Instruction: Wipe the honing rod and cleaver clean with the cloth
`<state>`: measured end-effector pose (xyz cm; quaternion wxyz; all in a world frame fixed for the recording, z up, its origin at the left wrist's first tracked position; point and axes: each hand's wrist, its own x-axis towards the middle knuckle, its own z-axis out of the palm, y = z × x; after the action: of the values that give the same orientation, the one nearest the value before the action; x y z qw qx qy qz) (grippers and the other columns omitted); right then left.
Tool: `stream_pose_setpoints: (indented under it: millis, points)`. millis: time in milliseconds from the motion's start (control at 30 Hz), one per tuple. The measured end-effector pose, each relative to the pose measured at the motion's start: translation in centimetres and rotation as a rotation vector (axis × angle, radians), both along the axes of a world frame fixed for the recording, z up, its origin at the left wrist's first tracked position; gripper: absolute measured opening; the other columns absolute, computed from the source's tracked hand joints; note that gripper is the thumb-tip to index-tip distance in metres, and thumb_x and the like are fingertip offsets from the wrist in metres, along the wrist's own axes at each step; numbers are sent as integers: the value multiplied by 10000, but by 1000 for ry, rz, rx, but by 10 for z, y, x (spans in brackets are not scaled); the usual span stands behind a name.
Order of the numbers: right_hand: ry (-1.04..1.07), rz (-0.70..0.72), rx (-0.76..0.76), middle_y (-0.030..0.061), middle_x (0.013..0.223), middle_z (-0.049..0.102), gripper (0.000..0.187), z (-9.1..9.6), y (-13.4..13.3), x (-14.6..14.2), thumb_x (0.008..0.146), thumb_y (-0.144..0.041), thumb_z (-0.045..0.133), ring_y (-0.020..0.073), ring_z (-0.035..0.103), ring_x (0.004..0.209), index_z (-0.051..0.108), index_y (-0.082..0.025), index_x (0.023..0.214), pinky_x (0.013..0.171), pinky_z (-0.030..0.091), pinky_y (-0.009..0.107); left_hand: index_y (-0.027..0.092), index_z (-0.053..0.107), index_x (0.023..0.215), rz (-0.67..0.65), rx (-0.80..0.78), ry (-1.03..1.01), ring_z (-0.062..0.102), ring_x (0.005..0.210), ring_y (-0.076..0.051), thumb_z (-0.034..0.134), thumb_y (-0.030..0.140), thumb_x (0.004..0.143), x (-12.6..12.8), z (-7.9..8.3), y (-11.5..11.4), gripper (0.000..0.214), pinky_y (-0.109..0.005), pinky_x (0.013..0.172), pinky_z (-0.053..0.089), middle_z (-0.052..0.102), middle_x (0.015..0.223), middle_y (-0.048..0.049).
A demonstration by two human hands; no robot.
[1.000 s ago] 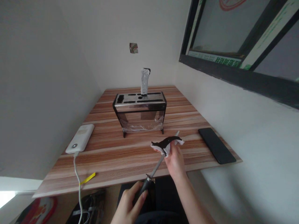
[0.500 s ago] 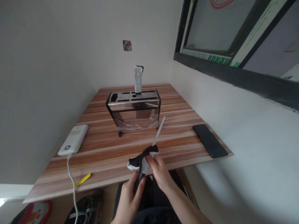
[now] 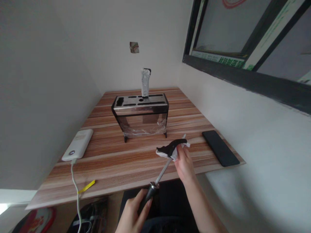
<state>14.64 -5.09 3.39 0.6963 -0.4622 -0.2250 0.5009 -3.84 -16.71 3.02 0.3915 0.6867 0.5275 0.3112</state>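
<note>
My left hand (image 3: 134, 213) grips the black handle of a honing steel (image 3: 163, 171) low in the view; its pale rod slants up and to the right over the table's front edge. My right hand (image 3: 184, 163) pinches a black-and-white cloth (image 3: 173, 149) wrapped round the rod near its tip. Behind them on the wooden table (image 3: 116, 161) stands a steel knife block (image 3: 140, 113) with slots on top and clear film round its lower part. One wrapped handle (image 3: 145, 82) sticks up from its back slot.
A white power bank (image 3: 77, 149) lies at the left with a cable (image 3: 75, 191) running off the front edge and a yellow tag (image 3: 86, 186). A black phone (image 3: 220, 148) lies at the right edge. White walls close in left, back and right; a dark window frame (image 3: 243, 77) is on the right.
My right hand slid the cloth from near the handle back up the rod toward its tip. The rod swung down and to the right, and my left hand dropped lower.
</note>
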Motion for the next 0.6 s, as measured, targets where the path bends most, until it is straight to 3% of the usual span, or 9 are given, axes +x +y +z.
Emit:
stream_pose_setpoints:
  millis: [233, 600]
  points:
    - [-7, -69, 56, 24, 747, 671, 227, -3, 9, 18, 721, -454, 682, 203, 636, 728, 609, -240, 738, 639, 524, 324, 215, 660, 880, 48, 123, 90, 559, 493, -121, 438, 470, 910, -10, -5, -9, 340, -152, 539, 472, 615, 584, 12]
    - [156, 13, 2, -31, 714, 672, 273, -4, -7, -7, 663, -437, 743, 161, 635, 674, 608, -225, 771, 632, 506, 284, 204, 633, 870, -18, 82, 112, 567, 514, -127, 423, 423, 921, -13, -6, -5, 308, -155, 546, 470, 608, 590, 9]
